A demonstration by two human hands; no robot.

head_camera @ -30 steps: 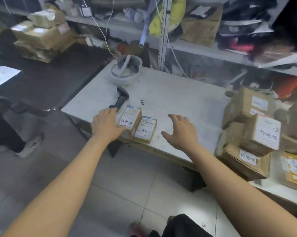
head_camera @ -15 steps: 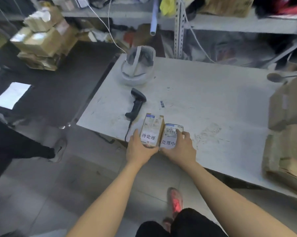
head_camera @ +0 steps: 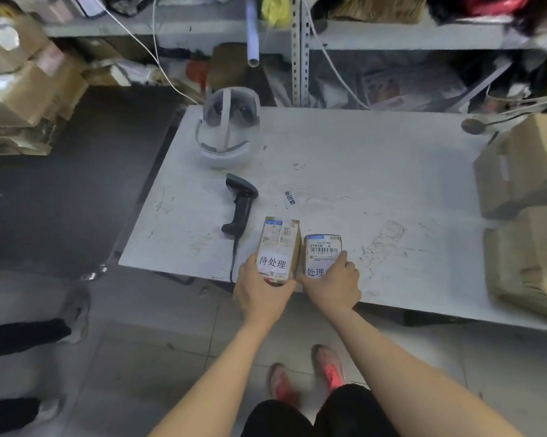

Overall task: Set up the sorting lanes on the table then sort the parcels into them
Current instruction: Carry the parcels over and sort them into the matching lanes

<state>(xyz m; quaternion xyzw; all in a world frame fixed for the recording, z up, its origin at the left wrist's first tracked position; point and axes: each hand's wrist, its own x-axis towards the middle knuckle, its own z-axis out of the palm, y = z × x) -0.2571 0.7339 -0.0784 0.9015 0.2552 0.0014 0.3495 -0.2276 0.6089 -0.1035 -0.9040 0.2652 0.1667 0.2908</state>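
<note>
Two small brown parcels stand side by side at the near edge of the white table [head_camera: 376, 159]. The left parcel [head_camera: 278, 244] carries a white label with three printed characters; my left hand [head_camera: 259, 291] grips its near end. The right parcel [head_camera: 322, 250] has a barcode label, and my right hand [head_camera: 332, 285] grips its near right corner, covering part of its lower label. The parcels touch each other.
A black barcode scanner [head_camera: 240, 203] lies just left of the parcels, its cable hanging over the edge. A white headset [head_camera: 228, 130] sits at the back left. Stacked cardboard boxes [head_camera: 524, 197] fill the table's right end. More boxes [head_camera: 23, 89] lie on a dark table to the left. Shelving rises behind.
My right hand came from the bare tabletop onto the right parcel. Both hands now hold the two parcels. The view moved closer and tilted down.
</note>
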